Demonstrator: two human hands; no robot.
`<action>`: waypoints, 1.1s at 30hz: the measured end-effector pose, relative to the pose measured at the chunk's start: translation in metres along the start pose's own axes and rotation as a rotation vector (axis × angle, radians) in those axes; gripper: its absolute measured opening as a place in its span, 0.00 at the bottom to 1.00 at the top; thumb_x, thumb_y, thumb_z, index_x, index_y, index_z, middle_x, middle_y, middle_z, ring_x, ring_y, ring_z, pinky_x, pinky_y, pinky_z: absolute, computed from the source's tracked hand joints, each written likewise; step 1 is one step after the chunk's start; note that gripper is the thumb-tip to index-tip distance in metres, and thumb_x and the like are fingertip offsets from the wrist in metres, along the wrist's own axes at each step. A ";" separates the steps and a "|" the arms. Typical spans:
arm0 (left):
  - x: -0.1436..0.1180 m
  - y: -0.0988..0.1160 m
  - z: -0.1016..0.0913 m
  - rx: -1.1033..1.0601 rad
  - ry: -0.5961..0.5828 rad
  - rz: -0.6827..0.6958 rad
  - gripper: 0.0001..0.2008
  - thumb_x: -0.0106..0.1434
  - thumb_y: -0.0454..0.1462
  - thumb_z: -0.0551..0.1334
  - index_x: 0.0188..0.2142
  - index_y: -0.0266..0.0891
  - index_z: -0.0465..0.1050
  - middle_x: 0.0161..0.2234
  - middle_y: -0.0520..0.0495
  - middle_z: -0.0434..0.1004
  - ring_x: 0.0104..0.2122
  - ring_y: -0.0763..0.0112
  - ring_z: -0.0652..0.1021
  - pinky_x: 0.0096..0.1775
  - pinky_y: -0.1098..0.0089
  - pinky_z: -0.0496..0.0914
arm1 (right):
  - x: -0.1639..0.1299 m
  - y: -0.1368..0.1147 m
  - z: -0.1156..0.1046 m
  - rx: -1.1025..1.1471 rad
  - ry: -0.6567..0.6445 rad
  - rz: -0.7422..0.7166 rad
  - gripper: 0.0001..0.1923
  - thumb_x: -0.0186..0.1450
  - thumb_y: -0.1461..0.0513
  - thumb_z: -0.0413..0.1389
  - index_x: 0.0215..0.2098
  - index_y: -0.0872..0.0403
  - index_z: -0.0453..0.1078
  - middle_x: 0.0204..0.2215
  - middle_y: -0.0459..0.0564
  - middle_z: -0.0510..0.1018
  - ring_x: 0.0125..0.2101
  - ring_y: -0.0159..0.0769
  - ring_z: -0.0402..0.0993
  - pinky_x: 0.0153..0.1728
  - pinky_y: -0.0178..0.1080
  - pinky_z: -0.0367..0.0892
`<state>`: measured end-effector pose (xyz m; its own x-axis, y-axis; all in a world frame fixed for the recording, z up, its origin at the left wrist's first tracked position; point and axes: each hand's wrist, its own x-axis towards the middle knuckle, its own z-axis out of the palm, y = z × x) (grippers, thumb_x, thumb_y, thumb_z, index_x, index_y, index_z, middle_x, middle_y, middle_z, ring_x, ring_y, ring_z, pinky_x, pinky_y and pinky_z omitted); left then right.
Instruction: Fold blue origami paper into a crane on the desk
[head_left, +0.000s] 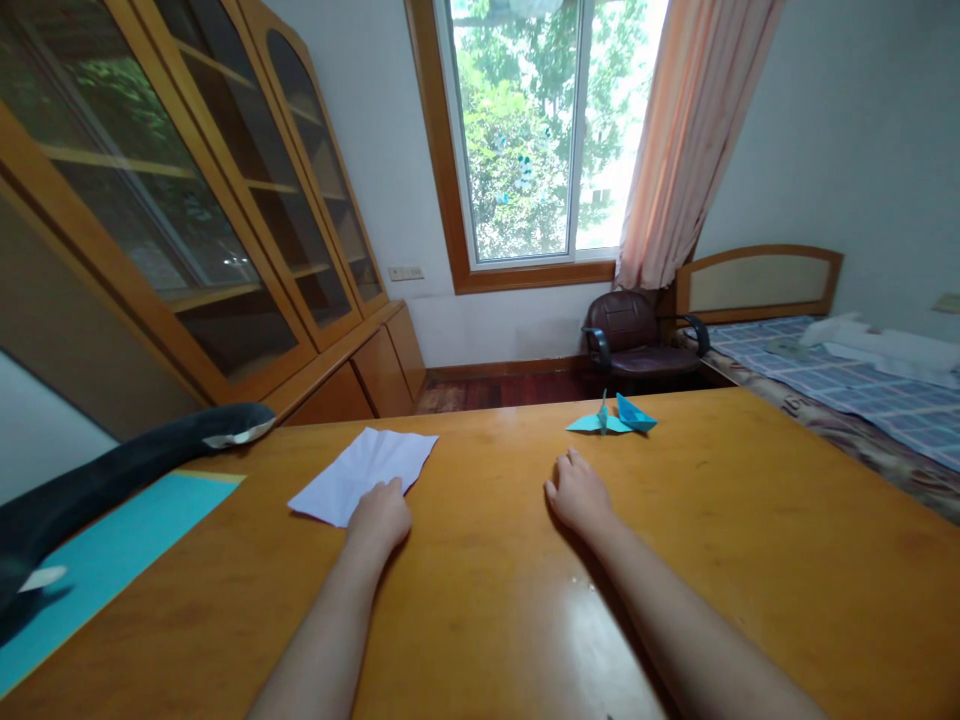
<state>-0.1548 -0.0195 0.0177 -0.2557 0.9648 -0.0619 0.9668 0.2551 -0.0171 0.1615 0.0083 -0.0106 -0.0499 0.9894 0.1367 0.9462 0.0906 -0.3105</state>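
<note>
Both hands rest on the bench (487, 600), well apart from each other. Left hand (380, 517): fingers curled loosely, knuckles up, lying on the near edge of the white paper sheet (365, 472); it presses on the sheet rather than pinching it. Right hand (579, 494): palm down, fingers loosely bent, holding nothing and touching only the bench surface.

Items, largest first:
- Bench: glossy wood, carrying everything below.
- Turquoise sheet (105, 560): flat, far to the left of the left hand, with a dark plush toy (112, 470) lying partly over it.
- White paper sheet: creased, lying flat under and beyond the left hand.
- Blue origami crane (611, 418): standing just beyond the right hand, near but not touching it.

Hazards, judged from this layout:
- The bench finish looks slick. A sideways push from the left hand would likely slide the white paper sheet instead of holding it.
- The blue origami crane is light and close to the right fingertips; a forward reach or a sweep of the forearm could knock it over or crush its folds.
</note>
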 end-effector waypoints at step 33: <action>-0.057 0.152 0.017 -0.097 0.038 0.595 0.16 0.60 0.29 0.50 0.42 0.35 0.74 0.43 0.34 0.75 0.43 0.55 0.75 0.43 0.61 0.69 | -0.003 0.006 0.005 0.214 0.085 -0.273 0.21 0.56 0.72 0.51 0.45 0.53 0.73 0.55 0.56 0.70 0.57 0.42 0.60 0.61 0.49 0.45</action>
<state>0.0068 -0.0372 0.0019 0.3272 0.9450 0.0026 0.9401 -0.3258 0.1006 0.1655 0.0068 -0.0179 -0.2563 0.9131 0.3171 0.8129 0.3811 -0.4404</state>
